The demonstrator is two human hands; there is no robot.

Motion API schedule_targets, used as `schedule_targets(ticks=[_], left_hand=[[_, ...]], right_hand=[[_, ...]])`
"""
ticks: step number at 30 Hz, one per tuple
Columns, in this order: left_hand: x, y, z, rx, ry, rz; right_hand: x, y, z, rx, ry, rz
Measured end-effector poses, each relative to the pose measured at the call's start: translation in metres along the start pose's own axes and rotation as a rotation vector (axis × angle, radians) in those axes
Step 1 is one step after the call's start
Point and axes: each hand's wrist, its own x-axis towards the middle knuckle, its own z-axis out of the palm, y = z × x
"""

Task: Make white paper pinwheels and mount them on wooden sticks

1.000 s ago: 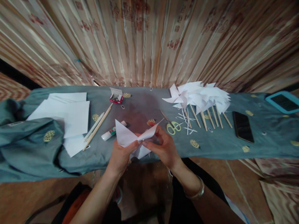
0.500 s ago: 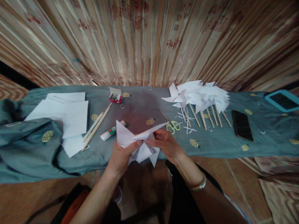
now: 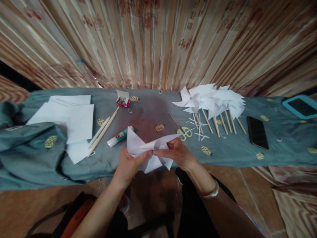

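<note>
Between my two hands is a white paper pinwheel [image 3: 150,163], its pointed blades folded in to the middle. My left hand [image 3: 130,163] grips it from the left, thumb at the centre. From the right, my right hand [image 3: 180,152] holds it too, and its thumb meets the left one over the centre, covering the pin there. Behind the pinwheel lies a glue stick [image 3: 118,137] with a green label. Scissors [image 3: 184,133] with light green handles rest just beyond my right hand. Whatever my fingers do under the paper is hidden.
Finished pinwheels [image 3: 210,100] on wooden sticks overlap at the back right, near paper slivers [image 3: 201,135]. A phone [image 3: 257,133] and a blue-framed device [image 3: 300,106] lie farther right. On the left are white paper sheets [image 3: 80,124], sticks [image 3: 104,132] and a small red box of pins [image 3: 123,101].
The pinwheel and both hands have shifted slightly right in view. My thumbs have closed together over its centre, where the metal pin showed before.
</note>
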Motion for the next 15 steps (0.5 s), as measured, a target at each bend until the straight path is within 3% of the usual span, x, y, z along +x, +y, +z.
schedule_targets(ticks=[15], left_hand=[[-0.0024,0.0094,-0.0007,0.034,0.05,0.006]], right_hand=[[0.0007,-0.0016,0.0041,-0.061,0.048,-0.029]])
